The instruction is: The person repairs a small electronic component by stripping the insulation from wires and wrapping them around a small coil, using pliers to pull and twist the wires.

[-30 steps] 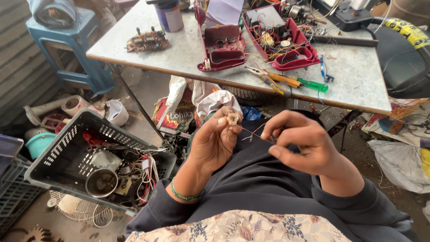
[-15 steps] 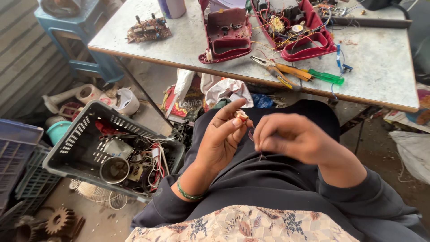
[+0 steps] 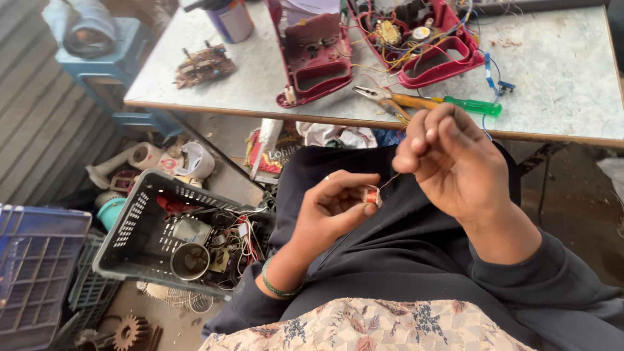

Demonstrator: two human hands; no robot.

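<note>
My left hand (image 3: 330, 211) pinches a small coil of copper wire (image 3: 370, 194) over my lap, between thumb and fingers. A thin strand runs from the coil up to my right hand (image 3: 450, 159), whose fingertips are closed on the strand's end. My right hand is raised just in front of the table's near edge (image 3: 260, 114). Both forearms are in dark sleeves, and a green band circles my left wrist.
On the grey table lie two opened red appliance shells (image 3: 313, 60) (image 3: 437, 47), pliers (image 3: 390, 101), a green-handled screwdriver (image 3: 473, 105) and a circuit part (image 3: 203, 65). A grey basket of parts (image 3: 166, 227) stands on the floor to my left, a blue crate (image 3: 36, 260) beyond it.
My right hand has lifted up and to the right, drawing the wire out from the coil. My left hand has dropped lower toward my lap. The view has shifted slightly.
</note>
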